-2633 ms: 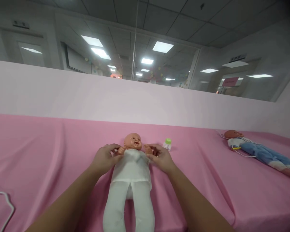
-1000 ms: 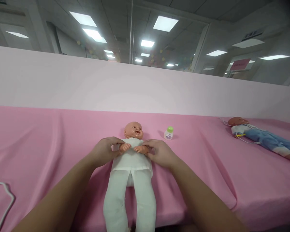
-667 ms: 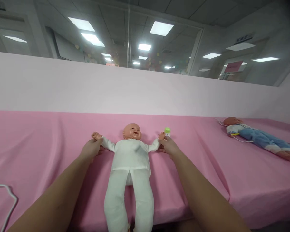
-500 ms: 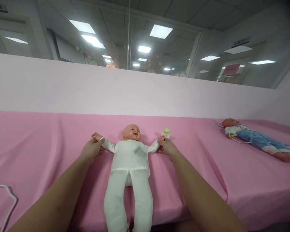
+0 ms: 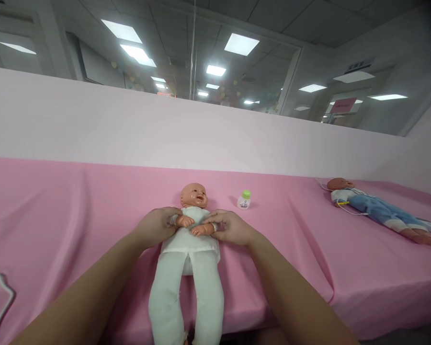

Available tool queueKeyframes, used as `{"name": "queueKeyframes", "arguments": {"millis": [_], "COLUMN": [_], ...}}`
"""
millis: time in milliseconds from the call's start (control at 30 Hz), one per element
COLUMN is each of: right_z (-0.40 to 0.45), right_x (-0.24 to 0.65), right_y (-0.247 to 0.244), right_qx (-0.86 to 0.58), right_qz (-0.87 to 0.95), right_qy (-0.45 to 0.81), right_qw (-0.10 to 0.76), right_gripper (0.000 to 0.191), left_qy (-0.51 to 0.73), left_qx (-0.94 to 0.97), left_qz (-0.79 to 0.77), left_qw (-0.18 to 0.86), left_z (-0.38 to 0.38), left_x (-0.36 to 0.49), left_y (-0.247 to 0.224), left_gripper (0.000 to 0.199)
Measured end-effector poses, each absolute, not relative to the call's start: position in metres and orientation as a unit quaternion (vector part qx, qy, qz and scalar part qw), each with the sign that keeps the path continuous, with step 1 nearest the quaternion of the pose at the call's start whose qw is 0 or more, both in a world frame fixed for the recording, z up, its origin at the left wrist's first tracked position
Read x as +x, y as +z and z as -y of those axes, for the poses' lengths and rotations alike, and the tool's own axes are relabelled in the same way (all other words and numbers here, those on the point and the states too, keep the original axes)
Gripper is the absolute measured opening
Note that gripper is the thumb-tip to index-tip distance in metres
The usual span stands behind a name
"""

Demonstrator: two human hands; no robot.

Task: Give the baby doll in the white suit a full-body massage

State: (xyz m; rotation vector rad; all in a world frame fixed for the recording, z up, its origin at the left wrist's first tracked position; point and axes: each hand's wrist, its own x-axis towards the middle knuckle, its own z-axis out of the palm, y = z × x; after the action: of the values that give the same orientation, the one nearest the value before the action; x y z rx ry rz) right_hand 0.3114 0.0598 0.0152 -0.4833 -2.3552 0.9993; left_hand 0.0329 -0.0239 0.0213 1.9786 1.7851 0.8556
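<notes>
A baby doll point(image 5: 190, 247) in a white top and white trousers lies on its back on the pink-covered table, head toward the wall. My left hand point(image 5: 160, 225) is closed around the doll's arm at the left, near its wrist. On the other side, my right hand point(image 5: 233, 227) grips the doll's other arm close to the wrist. Both doll arms are folded over its chest, the little hands almost meeting. Just beyond my right hand stands a small clear bottle point(image 5: 244, 200) with a green cap.
A second doll point(image 5: 377, 208) in blue trousers lies at the right, with a thin white tube and a yellow piece by it. A white cord point(image 5: 7, 297) runs along the left front. Behind the pink cloth point(image 5: 57, 201) rises a white wall point(image 5: 129, 129) topped with glass.
My hands have moved inward, bringing the doll's arms from stretched out sideways to folded across its chest. The bottle, partly covered before, now shows in full.
</notes>
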Motion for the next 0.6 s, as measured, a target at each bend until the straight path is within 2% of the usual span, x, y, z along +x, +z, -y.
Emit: {"name": "queueKeyframes", "arguments": {"millis": [133,267,400,500,600], "right_z": [-0.062,-0.079,-0.109,-0.126,-0.131], "right_x": [0.311,0.316,0.329,0.337,0.34], "right_y": [0.012,0.003,-0.013,-0.025,-0.031], "right_qx": [-0.194,-0.261,-0.391,-0.463,-0.497], "right_qz": [0.874,0.784,0.603,0.53,0.531], "right_qy": [0.353,0.44,0.532,0.557,0.548], "right_qw": [0.273,0.352,0.448,0.441,0.413], "right_gripper": [0.034,0.035,0.031,0.03,0.031], "left_qy": [0.309,0.403,0.584,0.64,0.633], "left_qx": [0.693,0.618,0.389,0.233,0.212], "left_qz": [-0.633,-0.662,-0.664,-0.653,-0.66], "left_qw": [0.154,0.131,0.258,0.331,0.343], "left_z": [0.021,0.012,0.001,-0.007,-0.01], "left_x": [0.032,0.015,-0.008,-0.021,-0.027], "left_y": [0.016,0.002,-0.004,-0.005,-0.006], "left_gripper": [0.037,0.037,0.036,0.032,0.027]}}
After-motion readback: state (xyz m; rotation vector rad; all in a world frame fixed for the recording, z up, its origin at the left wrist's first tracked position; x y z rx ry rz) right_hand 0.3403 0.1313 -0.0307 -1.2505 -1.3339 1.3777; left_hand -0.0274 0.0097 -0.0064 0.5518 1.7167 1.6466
